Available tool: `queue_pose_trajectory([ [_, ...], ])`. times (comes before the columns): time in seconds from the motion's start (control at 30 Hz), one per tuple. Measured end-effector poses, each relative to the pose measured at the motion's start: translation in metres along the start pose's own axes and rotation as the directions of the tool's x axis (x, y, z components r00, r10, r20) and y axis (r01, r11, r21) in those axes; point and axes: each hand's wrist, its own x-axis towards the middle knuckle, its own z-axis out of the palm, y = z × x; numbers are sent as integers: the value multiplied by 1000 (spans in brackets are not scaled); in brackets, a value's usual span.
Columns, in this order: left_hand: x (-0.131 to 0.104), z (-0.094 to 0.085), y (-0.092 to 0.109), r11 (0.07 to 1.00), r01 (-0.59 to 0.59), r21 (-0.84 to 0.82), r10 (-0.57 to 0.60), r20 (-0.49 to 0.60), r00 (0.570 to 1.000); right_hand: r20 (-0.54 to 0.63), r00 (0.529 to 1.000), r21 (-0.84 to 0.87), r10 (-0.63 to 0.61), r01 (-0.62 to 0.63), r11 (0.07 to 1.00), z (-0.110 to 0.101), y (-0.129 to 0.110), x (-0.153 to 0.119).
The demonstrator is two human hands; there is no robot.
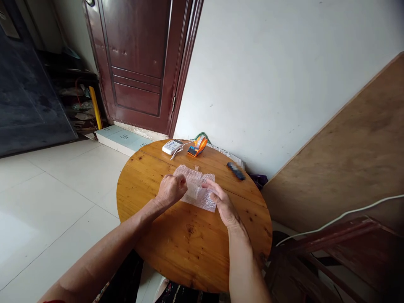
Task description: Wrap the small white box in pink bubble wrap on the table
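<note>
- Round wooden table, bare grain at its near side, both forearms reaching in over it
- Right hand over right side of the wrap, fingers loosely spread, thumb apart, grip wide; can't tell if fingertips touch
- Left hand at left edge of the wrap, fingers curled in tight, grip narrow; can't tell if anything is pinched
- Bubble wrap flat on table between and under the hands, mid-table
- Pale flat item at middle of the wrap, partly hidden; can't tell if on top or inside
- Dark pixelated object right of the wrap, near table edge
- Orange tape dispenser beyond the wrap
- White device with cord, left of dispenser, by far rim
- White wall and dark red door behind
</note>
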Motion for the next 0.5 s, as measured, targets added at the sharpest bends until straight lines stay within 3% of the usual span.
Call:
queue_pose_trajectory([
  [0.17,3,11,-9,982,-13,-188,21,43,999,-137,989,-186,59,-84,979,17,-3,0],
  [0.3,-1,9,-17,923,7,-386,36,104,994,-150,983,-170,110,-136,976,23,-3,0],
  [0.5,-1,9,-23,871,17,-491,56,133,990,-128,989,-98,78,-91,991,19,-1,1],
])
